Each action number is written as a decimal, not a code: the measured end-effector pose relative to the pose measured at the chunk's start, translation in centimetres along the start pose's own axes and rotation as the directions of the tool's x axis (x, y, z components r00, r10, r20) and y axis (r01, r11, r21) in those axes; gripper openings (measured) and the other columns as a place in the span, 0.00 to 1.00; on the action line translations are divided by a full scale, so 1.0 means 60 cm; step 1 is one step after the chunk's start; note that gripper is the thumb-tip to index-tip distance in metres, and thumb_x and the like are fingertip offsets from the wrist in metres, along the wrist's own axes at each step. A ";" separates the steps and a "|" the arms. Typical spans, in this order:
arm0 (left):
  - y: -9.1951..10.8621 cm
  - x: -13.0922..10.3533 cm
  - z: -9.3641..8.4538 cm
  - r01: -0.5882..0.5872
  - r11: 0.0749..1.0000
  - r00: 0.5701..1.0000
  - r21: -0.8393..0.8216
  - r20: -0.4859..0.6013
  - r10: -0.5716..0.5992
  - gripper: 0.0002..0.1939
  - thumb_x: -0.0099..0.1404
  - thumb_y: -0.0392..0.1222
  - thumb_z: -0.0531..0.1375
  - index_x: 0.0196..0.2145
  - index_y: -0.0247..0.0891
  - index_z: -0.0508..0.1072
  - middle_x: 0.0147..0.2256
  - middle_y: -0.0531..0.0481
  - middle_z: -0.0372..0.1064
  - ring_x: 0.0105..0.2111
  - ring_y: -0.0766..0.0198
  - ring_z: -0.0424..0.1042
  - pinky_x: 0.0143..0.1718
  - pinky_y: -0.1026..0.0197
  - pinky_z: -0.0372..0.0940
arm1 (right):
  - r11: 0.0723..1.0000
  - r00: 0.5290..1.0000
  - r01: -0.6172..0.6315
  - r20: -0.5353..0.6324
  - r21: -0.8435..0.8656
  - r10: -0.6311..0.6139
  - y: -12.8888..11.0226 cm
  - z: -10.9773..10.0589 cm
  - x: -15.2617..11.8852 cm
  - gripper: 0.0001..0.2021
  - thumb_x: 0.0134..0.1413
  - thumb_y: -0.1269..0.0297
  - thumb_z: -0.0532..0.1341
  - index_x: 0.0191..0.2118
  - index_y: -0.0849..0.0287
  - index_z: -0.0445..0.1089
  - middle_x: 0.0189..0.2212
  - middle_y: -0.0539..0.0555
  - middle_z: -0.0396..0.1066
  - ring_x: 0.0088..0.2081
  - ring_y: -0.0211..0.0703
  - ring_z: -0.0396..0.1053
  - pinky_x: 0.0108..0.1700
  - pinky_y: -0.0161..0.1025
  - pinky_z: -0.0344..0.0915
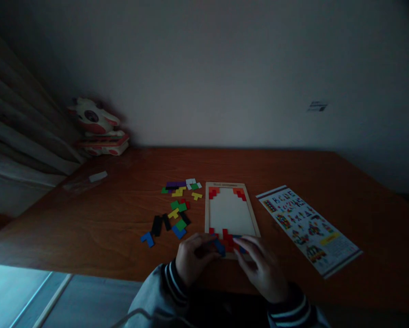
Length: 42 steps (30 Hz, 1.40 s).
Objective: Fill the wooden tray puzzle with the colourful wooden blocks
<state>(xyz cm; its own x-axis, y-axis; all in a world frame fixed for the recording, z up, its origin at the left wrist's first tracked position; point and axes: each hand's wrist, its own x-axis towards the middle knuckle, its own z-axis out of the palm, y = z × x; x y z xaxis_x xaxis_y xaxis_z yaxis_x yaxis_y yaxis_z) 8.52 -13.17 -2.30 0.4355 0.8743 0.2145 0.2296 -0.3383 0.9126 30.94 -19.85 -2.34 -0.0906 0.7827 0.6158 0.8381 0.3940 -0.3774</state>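
Observation:
A wooden puzzle tray (207, 209) lies in front of me, with red and orange pieces in its two far corners and more red pieces along its near end. My left hand (196, 255) is at the tray's near left corner, its fingers closed on a blue piece (219, 246). Over the near right corner is my right hand (262, 264), thumb and fingertips around another blue piece (242, 249) that is partly hidden. Left of the tray lie loose pieces, among them a blue one (148, 239), a black one (157, 226) and a yellow one (196, 196).
A printed pattern sheet (310, 228) lies right of the tray on the wooden table (115, 218). A toy cow keyboard (104, 141) stands at the back left beside a curtain (20, 118). A small white strip (98, 176) lies near the table's left edge.

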 end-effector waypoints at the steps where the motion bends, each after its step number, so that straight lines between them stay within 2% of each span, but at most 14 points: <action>1: -0.001 -0.001 0.000 0.004 1.000 1.000 -0.014 -0.001 -0.004 0.19 0.57 0.43 0.70 0.47 0.43 0.78 0.41 0.46 0.77 0.35 0.61 0.79 0.39 0.61 0.75 | 0.999 0.999 0.047 0.027 -0.002 -0.047 -0.008 0.006 0.001 0.18 0.60 0.69 0.61 0.55 0.52 0.69 0.43 0.56 0.74 0.44 0.47 0.73 0.46 0.45 0.72; 4: -0.002 -0.002 -0.002 0.015 0.998 1.000 -0.061 0.010 -0.015 0.19 0.56 0.43 0.71 0.47 0.42 0.78 0.41 0.46 0.77 0.36 0.59 0.79 0.40 0.61 0.75 | 0.989 0.986 0.144 0.082 0.024 -0.145 -0.026 0.020 0.005 0.22 0.59 0.74 0.59 0.58 0.51 0.67 0.45 0.55 0.75 0.44 0.45 0.73 0.46 0.45 0.71; 8: -0.004 -0.003 -0.001 0.055 0.977 0.999 -0.206 0.010 -0.054 0.19 0.56 0.43 0.71 0.46 0.39 0.78 0.40 0.44 0.76 0.32 0.61 0.79 0.36 0.62 0.75 | 0.978 0.970 0.204 0.123 0.046 -0.209 -0.036 0.026 0.009 0.24 0.57 0.78 0.57 0.58 0.55 0.67 0.47 0.55 0.75 0.44 0.46 0.73 0.47 0.47 0.70; 14: 0.000 -0.002 -0.002 0.068 0.946 0.997 -0.316 -0.006 -0.074 0.18 0.54 0.43 0.72 0.43 0.39 0.80 0.39 0.44 0.76 0.32 0.61 0.78 0.36 0.61 0.76 | 0.968 0.966 0.250 0.075 -0.032 -0.247 -0.045 0.029 0.006 0.19 0.61 0.73 0.58 0.57 0.58 0.68 0.44 0.54 0.77 0.40 0.46 0.74 0.47 0.49 0.67; 22: 0.002 -0.006 0.002 0.122 0.893 0.992 -0.433 0.027 -0.122 0.20 0.51 0.42 0.74 0.43 0.39 0.80 0.39 0.45 0.75 0.32 0.60 0.78 0.35 0.61 0.76 | 0.966 0.967 0.253 -0.003 0.046 -0.253 -0.053 0.015 0.020 0.14 0.65 0.69 0.57 0.53 0.56 0.72 0.38 0.54 0.78 0.36 0.42 0.74 0.41 0.43 0.69; 25: 0.005 -0.006 -0.001 0.116 0.903 0.993 -0.414 0.037 -0.110 0.21 0.51 0.42 0.74 0.43 0.40 0.80 0.38 0.45 0.75 0.33 0.59 0.78 0.35 0.60 0.76 | 0.965 0.968 0.251 -0.040 0.073 -0.249 -0.057 0.013 0.022 0.13 0.64 0.71 0.58 0.51 0.55 0.73 0.34 0.53 0.77 0.33 0.41 0.73 0.38 0.41 0.69; 28: 0.012 -0.003 -0.007 0.059 0.952 0.998 -0.302 -0.001 -0.062 0.18 0.55 0.43 0.72 0.44 0.40 0.80 0.39 0.44 0.76 0.36 0.58 0.78 0.38 0.60 0.75 | 0.968 0.973 0.228 -0.067 0.106 -0.222 -0.054 0.011 0.020 0.11 0.61 0.72 0.61 0.47 0.55 0.74 0.33 0.52 0.77 0.32 0.40 0.73 0.37 0.40 0.70; 31: 0.013 -0.001 -0.011 0.005 0.983 0.997 -0.183 -0.081 -0.020 0.11 0.61 0.43 0.67 0.42 0.40 0.80 0.39 0.44 0.77 0.39 0.57 0.78 0.42 0.59 0.74 | 0.980 0.987 0.141 -0.100 0.141 -0.127 -0.036 0.005 0.013 0.11 0.60 0.72 0.61 0.47 0.55 0.74 0.35 0.53 0.77 0.36 0.41 0.75 0.39 0.39 0.72; 34: 0.004 -0.001 -0.012 -0.001 0.994 0.985 -0.111 -0.174 -0.019 0.08 0.64 0.43 0.64 0.39 0.38 0.80 0.36 0.44 0.77 0.37 0.59 0.77 0.40 0.60 0.73 | 0.987 0.984 -0.057 -0.156 0.151 0.081 -0.002 -0.007 0.003 0.07 0.60 0.69 0.62 0.44 0.56 0.73 0.38 0.55 0.77 0.39 0.43 0.76 0.42 0.39 0.73; 36: -0.004 -0.004 -0.010 0.008 0.996 0.979 -0.085 -0.200 -0.025 0.07 0.64 0.42 0.64 0.38 0.37 0.79 0.36 0.44 0.77 0.37 0.59 0.77 0.39 0.61 0.73 | 0.966 0.948 -0.223 -0.202 0.129 0.245 0.023 -0.014 -0.007 0.05 0.61 0.65 0.61 0.42 0.57 0.72 0.36 0.55 0.77 0.36 0.44 0.77 0.39 0.39 0.74; 38: -0.009 -0.006 -0.008 0.026 0.996 0.982 -0.087 -0.185 -0.041 0.08 0.64 0.42 0.63 0.39 0.36 0.78 0.37 0.43 0.76 0.37 0.58 0.77 0.39 0.60 0.73 | 0.927 0.900 -0.357 -0.225 0.112 0.374 0.046 -0.018 -0.019 0.08 0.60 0.59 0.61 0.40 0.57 0.72 0.32 0.55 0.78 0.32 0.45 0.76 0.34 0.38 0.74; 42: -0.005 -0.006 -0.005 0.076 0.990 0.984 -0.117 -0.151 -0.093 0.13 0.65 0.42 0.62 0.46 0.35 0.73 0.40 0.42 0.77 0.40 0.57 0.77 0.43 0.58 0.73 | 0.850 0.834 -0.501 -0.175 0.160 0.524 0.067 -0.016 -0.033 0.13 0.59 0.53 0.61 0.39 0.58 0.73 0.33 0.56 0.79 0.33 0.47 0.77 0.33 0.39 0.75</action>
<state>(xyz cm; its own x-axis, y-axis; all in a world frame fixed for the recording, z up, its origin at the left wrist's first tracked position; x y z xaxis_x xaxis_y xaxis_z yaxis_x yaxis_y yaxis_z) 8.05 -13.25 -2.56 0.2753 0.9446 0.1788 0.1585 -0.2280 0.9607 34.98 -20.28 -4.38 0.4576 0.7748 0.4362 0.6720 0.0199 -0.7403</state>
